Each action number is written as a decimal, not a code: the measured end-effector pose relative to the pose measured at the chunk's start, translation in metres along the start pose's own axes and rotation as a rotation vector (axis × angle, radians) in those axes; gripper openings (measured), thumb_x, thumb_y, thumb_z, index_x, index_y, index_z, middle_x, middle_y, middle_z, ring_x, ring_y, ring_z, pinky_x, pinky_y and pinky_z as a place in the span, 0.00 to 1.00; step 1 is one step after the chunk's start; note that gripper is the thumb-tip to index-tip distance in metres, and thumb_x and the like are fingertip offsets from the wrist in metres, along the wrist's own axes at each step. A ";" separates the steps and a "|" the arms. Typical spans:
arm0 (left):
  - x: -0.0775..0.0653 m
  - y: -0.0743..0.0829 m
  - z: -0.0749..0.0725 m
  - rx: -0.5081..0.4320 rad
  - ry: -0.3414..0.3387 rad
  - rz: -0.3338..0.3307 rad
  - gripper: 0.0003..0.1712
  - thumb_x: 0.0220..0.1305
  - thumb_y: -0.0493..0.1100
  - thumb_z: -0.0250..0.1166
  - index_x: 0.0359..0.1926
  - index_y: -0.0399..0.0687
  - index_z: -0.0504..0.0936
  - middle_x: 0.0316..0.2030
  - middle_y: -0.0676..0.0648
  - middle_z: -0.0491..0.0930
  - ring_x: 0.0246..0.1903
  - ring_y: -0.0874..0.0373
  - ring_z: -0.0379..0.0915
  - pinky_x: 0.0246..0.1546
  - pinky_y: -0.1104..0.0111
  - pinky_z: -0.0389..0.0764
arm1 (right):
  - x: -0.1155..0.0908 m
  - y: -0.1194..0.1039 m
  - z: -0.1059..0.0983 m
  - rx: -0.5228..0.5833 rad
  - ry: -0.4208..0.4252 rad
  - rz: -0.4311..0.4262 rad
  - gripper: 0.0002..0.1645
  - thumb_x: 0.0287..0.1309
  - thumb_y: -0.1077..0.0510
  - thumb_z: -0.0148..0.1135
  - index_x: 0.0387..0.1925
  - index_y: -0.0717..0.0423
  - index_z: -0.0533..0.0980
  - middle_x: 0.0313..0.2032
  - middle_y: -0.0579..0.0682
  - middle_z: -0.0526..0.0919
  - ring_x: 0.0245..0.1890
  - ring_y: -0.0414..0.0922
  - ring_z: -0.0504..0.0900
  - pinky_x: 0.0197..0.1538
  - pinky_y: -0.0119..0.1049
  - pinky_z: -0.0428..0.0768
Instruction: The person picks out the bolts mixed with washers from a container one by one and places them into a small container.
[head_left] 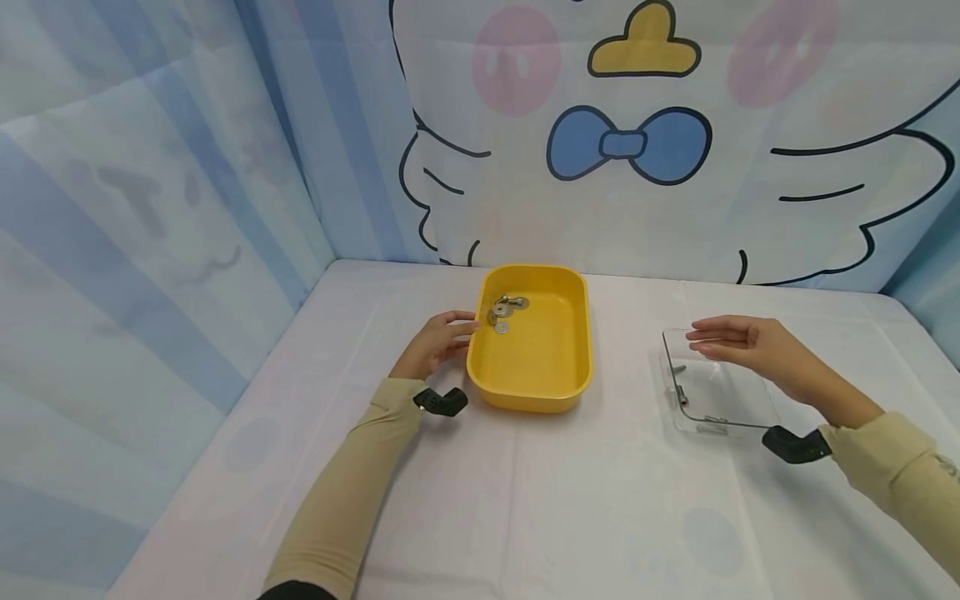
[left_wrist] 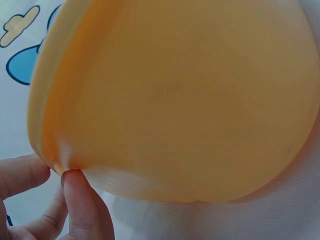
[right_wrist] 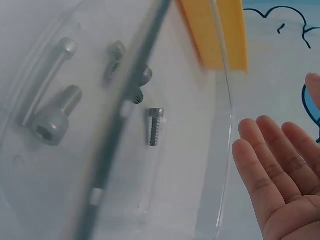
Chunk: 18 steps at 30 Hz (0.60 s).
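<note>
My left hand (head_left: 437, 343) is at the left side of a yellow plastic tray (head_left: 540, 371). In the left wrist view the thumb and a finger pinch the tray's rim (left_wrist: 39, 107). Inside the tray, towards its far left, lie several washers (head_left: 501, 310) and metal screws (head_left: 514, 300). Held over a clear plastic box (head_left: 738, 392), my right hand (head_left: 750, 343) has its fingers extended and nothing in its grasp. Several socket-head screws (right_wrist: 155, 127) lie in that box, some blurred behind the clear wall.
A white cloth (head_left: 600, 500) covers the table. Behind it hangs a printed backdrop (head_left: 630, 217), with a striped blue and white curtain (head_left: 150, 250) on the left. A stretch of tabletop separates the tray from the clear box.
</note>
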<state>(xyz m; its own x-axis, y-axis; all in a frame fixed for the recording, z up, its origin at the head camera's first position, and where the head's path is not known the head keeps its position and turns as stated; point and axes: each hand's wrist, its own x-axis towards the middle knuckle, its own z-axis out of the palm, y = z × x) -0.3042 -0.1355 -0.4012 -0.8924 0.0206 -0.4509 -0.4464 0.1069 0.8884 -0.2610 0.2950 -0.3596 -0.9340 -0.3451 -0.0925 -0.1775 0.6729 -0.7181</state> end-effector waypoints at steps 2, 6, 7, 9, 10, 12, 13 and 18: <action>-0.001 0.000 0.000 0.002 -0.004 0.005 0.26 0.63 0.43 0.62 0.62 0.46 0.69 0.59 0.44 0.71 0.47 0.54 0.72 0.58 0.64 0.75 | 0.001 -0.004 -0.001 0.002 0.007 -0.006 0.33 0.62 0.48 0.58 0.62 0.63 0.66 0.50 0.34 0.79 0.43 0.15 0.73 0.44 0.13 0.71; -0.001 0.000 0.000 0.001 -0.006 0.006 0.26 0.63 0.43 0.62 0.62 0.46 0.69 0.59 0.44 0.71 0.46 0.54 0.72 0.58 0.65 0.75 | 0.006 -0.014 -0.003 0.035 0.024 -0.039 0.32 0.62 0.49 0.59 0.61 0.64 0.67 0.47 0.29 0.79 0.43 0.17 0.75 0.43 0.12 0.72; -0.001 0.000 0.000 0.002 -0.004 0.005 0.26 0.63 0.43 0.62 0.62 0.46 0.69 0.59 0.44 0.71 0.45 0.55 0.72 0.58 0.65 0.75 | 0.008 -0.017 -0.003 0.039 0.031 -0.038 0.32 0.62 0.49 0.59 0.60 0.64 0.67 0.47 0.29 0.80 0.43 0.17 0.75 0.43 0.12 0.72; 0.000 0.000 0.000 0.001 -0.002 0.001 0.26 0.63 0.43 0.62 0.61 0.46 0.70 0.59 0.44 0.71 0.44 0.55 0.72 0.57 0.65 0.75 | 0.012 -0.023 -0.002 0.041 0.047 -0.031 0.31 0.60 0.49 0.60 0.60 0.63 0.68 0.47 0.32 0.81 0.42 0.18 0.76 0.44 0.13 0.73; 0.000 0.000 0.000 0.002 -0.001 0.000 0.26 0.63 0.43 0.62 0.61 0.46 0.70 0.59 0.45 0.71 0.44 0.55 0.72 0.57 0.65 0.75 | 0.015 -0.026 -0.002 0.036 0.056 -0.024 0.31 0.60 0.48 0.61 0.60 0.62 0.69 0.48 0.35 0.82 0.42 0.19 0.76 0.44 0.14 0.74; 0.000 0.000 0.000 0.001 -0.003 0.002 0.25 0.64 0.43 0.61 0.61 0.46 0.70 0.59 0.44 0.71 0.43 0.55 0.72 0.56 0.65 0.75 | 0.021 -0.032 -0.001 0.014 0.059 -0.014 0.32 0.59 0.46 0.61 0.59 0.61 0.70 0.52 0.45 0.82 0.42 0.20 0.77 0.48 0.20 0.77; 0.000 0.000 0.000 0.003 -0.005 0.004 0.25 0.64 0.43 0.61 0.61 0.46 0.70 0.59 0.44 0.70 0.43 0.55 0.72 0.56 0.65 0.75 | 0.024 -0.036 0.000 0.009 0.062 -0.002 0.32 0.58 0.45 0.61 0.59 0.59 0.70 0.54 0.49 0.81 0.41 0.20 0.77 0.49 0.23 0.78; 0.001 -0.001 0.000 0.005 -0.010 0.009 0.25 0.64 0.43 0.61 0.62 0.46 0.69 0.60 0.44 0.70 0.43 0.55 0.72 0.56 0.65 0.76 | 0.039 -0.051 0.005 0.013 0.053 0.000 0.33 0.59 0.44 0.60 0.60 0.58 0.70 0.58 0.58 0.77 0.41 0.21 0.77 0.53 0.34 0.79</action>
<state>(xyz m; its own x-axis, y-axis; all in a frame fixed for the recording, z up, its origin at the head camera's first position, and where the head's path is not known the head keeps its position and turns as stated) -0.3044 -0.1358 -0.4027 -0.8957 0.0319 -0.4435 -0.4378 0.1112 0.8922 -0.2874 0.2438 -0.3295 -0.9492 -0.3096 -0.0560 -0.1738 0.6645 -0.7268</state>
